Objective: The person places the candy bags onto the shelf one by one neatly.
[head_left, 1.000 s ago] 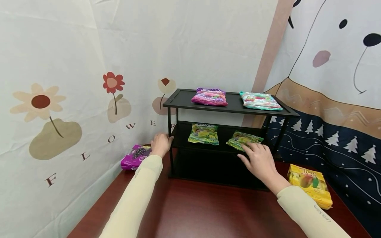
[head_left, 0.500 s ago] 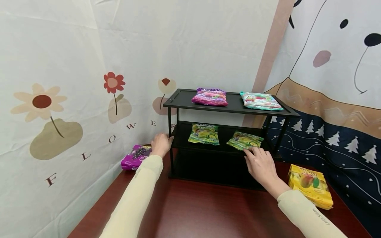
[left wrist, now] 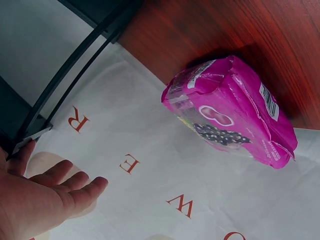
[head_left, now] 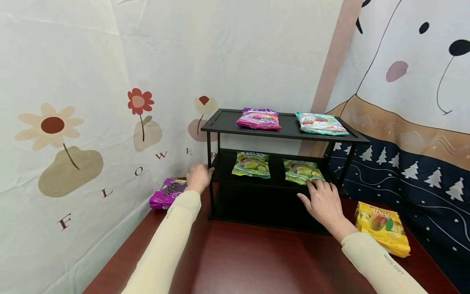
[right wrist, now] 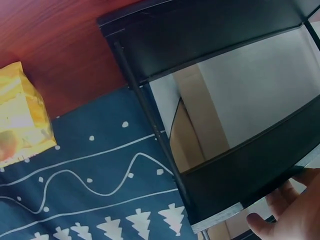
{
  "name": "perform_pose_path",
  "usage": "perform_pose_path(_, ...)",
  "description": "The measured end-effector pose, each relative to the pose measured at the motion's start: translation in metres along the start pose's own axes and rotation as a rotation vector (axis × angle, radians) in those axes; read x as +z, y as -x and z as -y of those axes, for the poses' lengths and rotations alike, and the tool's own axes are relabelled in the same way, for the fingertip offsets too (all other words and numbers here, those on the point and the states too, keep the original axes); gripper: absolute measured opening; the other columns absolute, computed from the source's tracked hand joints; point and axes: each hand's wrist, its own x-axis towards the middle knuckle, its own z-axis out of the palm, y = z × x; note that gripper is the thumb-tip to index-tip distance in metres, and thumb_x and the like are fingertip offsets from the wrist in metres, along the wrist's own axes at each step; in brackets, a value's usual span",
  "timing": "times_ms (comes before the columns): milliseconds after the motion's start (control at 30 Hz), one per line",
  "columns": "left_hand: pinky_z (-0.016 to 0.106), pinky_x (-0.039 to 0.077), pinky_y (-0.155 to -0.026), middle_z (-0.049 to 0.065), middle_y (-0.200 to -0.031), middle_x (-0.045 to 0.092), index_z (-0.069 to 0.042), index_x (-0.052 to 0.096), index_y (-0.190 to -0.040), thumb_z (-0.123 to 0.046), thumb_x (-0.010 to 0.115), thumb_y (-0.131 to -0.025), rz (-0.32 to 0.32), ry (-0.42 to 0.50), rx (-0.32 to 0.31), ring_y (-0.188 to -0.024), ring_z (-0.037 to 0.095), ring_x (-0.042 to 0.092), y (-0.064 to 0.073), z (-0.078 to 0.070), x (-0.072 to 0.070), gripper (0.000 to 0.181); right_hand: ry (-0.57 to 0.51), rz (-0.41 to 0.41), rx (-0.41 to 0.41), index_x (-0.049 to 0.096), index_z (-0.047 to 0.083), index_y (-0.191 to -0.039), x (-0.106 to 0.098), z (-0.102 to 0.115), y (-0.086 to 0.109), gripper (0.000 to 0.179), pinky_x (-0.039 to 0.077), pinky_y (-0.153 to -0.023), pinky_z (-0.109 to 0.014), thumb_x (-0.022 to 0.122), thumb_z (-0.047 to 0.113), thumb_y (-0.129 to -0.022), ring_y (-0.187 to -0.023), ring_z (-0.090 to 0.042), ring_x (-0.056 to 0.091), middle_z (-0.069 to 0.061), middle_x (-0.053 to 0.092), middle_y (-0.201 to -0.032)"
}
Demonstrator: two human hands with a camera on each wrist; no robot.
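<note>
A black three-tier rack (head_left: 235,132) stands on the table. On its middle shelf lie two green candy bags, a left one (head_left: 251,165) and a right one (head_left: 302,170). My right hand (head_left: 324,204) touches the right bag's near corner with its fingertips, thumb held apart below. In the right wrist view this hand (right wrist: 295,210) is at the shelf edge, the bag out of sight. My left hand (head_left: 198,179) holds the rack's left front post at middle-shelf height. In the left wrist view the thumb and forefinger meet the rack corner; the other fingers (left wrist: 75,190) extend loosely.
On the top shelf sit a purple-pink bag (head_left: 258,119) and a teal-white bag (head_left: 322,124). A purple pack (head_left: 167,194) lies left of the rack, and a yellow pack (head_left: 382,228) lies to its right on the reddish-brown table (head_left: 264,261). Printed cloths hang behind.
The right bag has turned, so it lies straighter and slightly farther right. My right hand moved from over it to its front edge, then a little right. The left hand stays put.
</note>
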Motion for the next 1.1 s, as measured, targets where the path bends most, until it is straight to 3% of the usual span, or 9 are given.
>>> perform_pose_path(167, 0.062, 0.036, -0.097, 0.021, -0.116, 0.063, 0.0, 0.071, -0.11, -0.03, 0.053, -0.103, 0.003, 0.011, 0.001, -0.115, 0.041, 0.052, 0.0, -0.001, -0.001, 0.036, -0.056, 0.09, 0.037, 0.056, -0.002, -0.137, -0.001, -0.003, 0.004, 0.062, 0.03, -0.104, -0.066, 0.059, 0.046, -0.097, -0.122, -0.043, 0.05, -0.026, 0.055, -0.133)
perform_pose_path(300, 0.062, 0.036, -0.097, 0.02, -0.118, 0.063, -0.001, 0.071, -0.113, -0.03, 0.052, -0.104, 0.007, 0.013, 0.0, -0.117, 0.04, 0.051, 0.001, -0.001, -0.001, 0.036, -0.106, 0.095, 0.056, 0.055, 0.0, -0.138, 0.001, -0.006, 0.009, 0.058, 0.025, -0.107, -0.067, 0.058, 0.042, -0.099, -0.126, -0.044, 0.049, -0.023, 0.051, -0.141)
perform_pose_path(733, 0.062, 0.038, -0.097, 0.02, -0.113, 0.064, 0.0, 0.072, -0.106, -0.03, 0.053, -0.103, -0.001, 0.003, -0.001, -0.114, 0.04, 0.052, 0.003, -0.002, -0.003, 0.035, -0.163, -0.148, 0.045, 0.062, 0.0, -0.129, 0.006, -0.022, 0.028, 0.046, 0.029, -0.105, -0.064, 0.068, 0.028, -0.093, -0.122, -0.041, 0.051, -0.024, 0.059, -0.13)
perform_pose_path(967, 0.06, 0.039, -0.096, 0.02, -0.115, 0.064, 0.0, 0.071, -0.109, -0.031, 0.053, -0.103, -0.002, -0.007, -0.005, -0.115, 0.039, 0.052, 0.003, -0.004, -0.004, 0.037, -0.207, -0.334, 0.099, 0.068, -0.001, -0.119, 0.002, -0.046, 0.043, 0.034, 0.033, -0.1, -0.062, 0.068, 0.017, -0.09, -0.109, -0.043, 0.055, -0.023, 0.063, -0.117)
perform_pose_path(1100, 0.06, 0.039, -0.096, 0.02, -0.114, 0.064, 0.0, 0.071, -0.108, -0.032, 0.053, -0.103, -0.002, -0.011, -0.007, -0.114, 0.039, 0.053, 0.003, -0.004, -0.003, 0.037, -0.217, -0.354, 0.184, 0.068, -0.002, -0.119, -0.003, -0.06, 0.054, 0.031, 0.033, -0.099, -0.061, 0.066, 0.014, -0.093, -0.107, -0.045, 0.053, -0.025, 0.062, -0.116)
